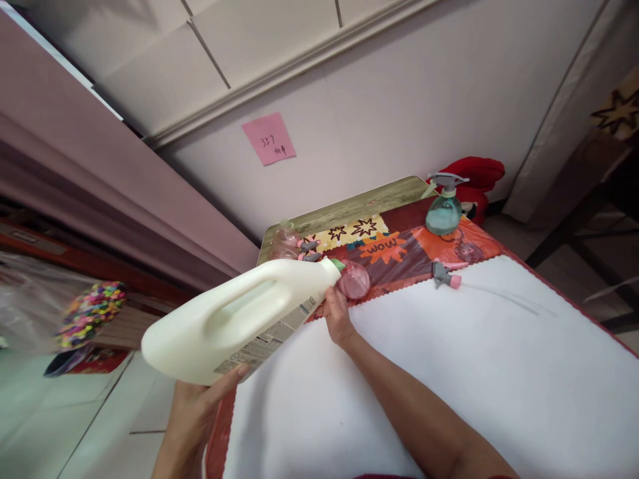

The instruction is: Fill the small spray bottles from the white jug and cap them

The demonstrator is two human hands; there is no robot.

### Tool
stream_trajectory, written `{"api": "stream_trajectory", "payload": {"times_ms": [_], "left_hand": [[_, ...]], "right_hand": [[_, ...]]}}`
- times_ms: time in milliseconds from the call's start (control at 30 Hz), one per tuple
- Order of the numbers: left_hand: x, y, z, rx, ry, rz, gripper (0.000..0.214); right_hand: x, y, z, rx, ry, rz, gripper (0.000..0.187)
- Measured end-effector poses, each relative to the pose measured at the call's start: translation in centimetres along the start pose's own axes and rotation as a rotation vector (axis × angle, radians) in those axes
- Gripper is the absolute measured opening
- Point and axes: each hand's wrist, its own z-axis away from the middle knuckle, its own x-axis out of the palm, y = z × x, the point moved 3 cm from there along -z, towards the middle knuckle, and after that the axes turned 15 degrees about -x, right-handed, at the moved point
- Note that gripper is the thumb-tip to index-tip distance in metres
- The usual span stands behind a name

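A large cream-white plastic jug (294,283) with a moulded handle and a printed label is tilted, its mouth towards the right. My left hand (200,402) supports the jug's lower end from below, thumb against the label side. Close to the neck, my right hand (339,316) has its fingers closed against the jug from beneath; some of them are hidden. Just past the green spout (338,264) is a round pink see-through bottle (355,279) without a spray head. The spout meets its top, though the exact contact is hard to see. A grey and pink spray head (444,274) with a clear tube lies on the white mat.
A teal spray bottle (443,214) stands at the back right of the table. More pink bottles and grey-pink spray heads (308,246) are behind the jug. A white mat (449,372) covers the near table. A pink note (269,139) is on the wall; a curtain (100,166) hangs left.
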Motion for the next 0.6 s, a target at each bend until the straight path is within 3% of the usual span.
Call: {"api": "stream_trajectory", "payload": {"times_ms": [600], "left_hand": [[-0.04,-0.22,0.06,0.02,-0.002,0.003,0.08]], "right_hand": [[0.0,0.31,-0.03,-0.005,-0.01,-0.071,0.067]]}}
